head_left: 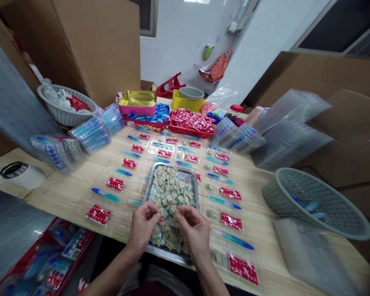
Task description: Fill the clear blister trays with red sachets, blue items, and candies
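Observation:
A metal tray (193,179) full of small striped square pieces (169,191) sits at the near middle of the wooden table (64,197). My left hand (143,228) and my right hand (194,230) hover over the tray's near end. Both are closed in a pinch on striped pieces (164,212) between them. Clear sleeves lie in rows to either side, each with a red packet (99,214) and a blue pen (105,194).
Grey perforated basket (317,201) at right, white basket (64,105) at far left, tape roll (18,172) on the left edge. Stacks of filled clear packs (92,133) and red trays (191,121) line the back. Cardboard boxes stand behind. A red bin (49,259) sits below left.

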Demonstrator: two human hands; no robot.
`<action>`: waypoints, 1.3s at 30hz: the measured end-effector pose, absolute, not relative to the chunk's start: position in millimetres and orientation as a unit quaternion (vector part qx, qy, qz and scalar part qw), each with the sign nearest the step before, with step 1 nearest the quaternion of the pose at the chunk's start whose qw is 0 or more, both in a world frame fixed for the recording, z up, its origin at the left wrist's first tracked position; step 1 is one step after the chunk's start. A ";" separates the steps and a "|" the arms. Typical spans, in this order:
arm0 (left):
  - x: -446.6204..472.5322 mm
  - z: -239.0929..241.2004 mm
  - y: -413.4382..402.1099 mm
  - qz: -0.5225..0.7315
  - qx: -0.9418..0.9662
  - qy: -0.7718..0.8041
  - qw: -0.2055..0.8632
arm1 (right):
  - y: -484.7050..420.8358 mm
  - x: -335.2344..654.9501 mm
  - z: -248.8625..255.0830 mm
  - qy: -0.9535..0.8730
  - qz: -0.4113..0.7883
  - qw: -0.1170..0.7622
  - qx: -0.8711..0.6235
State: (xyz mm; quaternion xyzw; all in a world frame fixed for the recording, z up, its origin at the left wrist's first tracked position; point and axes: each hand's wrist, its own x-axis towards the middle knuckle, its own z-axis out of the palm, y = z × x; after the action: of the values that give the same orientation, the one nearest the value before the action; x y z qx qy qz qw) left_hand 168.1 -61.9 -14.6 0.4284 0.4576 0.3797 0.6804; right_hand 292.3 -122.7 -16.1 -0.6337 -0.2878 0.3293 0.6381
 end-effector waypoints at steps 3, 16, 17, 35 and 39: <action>168.3 -15.3 -63.1 0.382 0.426 0.458 0.681 | -122.6 285.6 -14.8 -0.289 0.384 0.635 -0.606; 165.4 -6.3 -70.5 0.378 0.416 0.444 0.697 | -122.7 280.8 -19.6 -0.427 0.330 0.550 -0.637; 163.9 -7.9 -69.8 0.378 0.413 0.450 0.696 | -122.0 282.1 -17.5 -0.453 0.324 0.533 -0.637; 140.7 -20.3 -51.8 0.374 0.439 0.470 0.668 | -58.2 321.3 4.9 -0.693 0.234 0.259 -0.630; 138.1 -24.2 -53.0 0.381 0.437 0.474 0.662 | -49.2 314.4 3.5 -0.698 0.288 0.259 -0.602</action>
State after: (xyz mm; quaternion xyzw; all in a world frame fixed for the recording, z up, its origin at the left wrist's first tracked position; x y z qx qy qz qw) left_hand 138.1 -53.0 -24.2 0.4367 0.4744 0.3814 0.6624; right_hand 314.4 -49.2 3.5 -0.6021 -0.6979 0.2883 0.2592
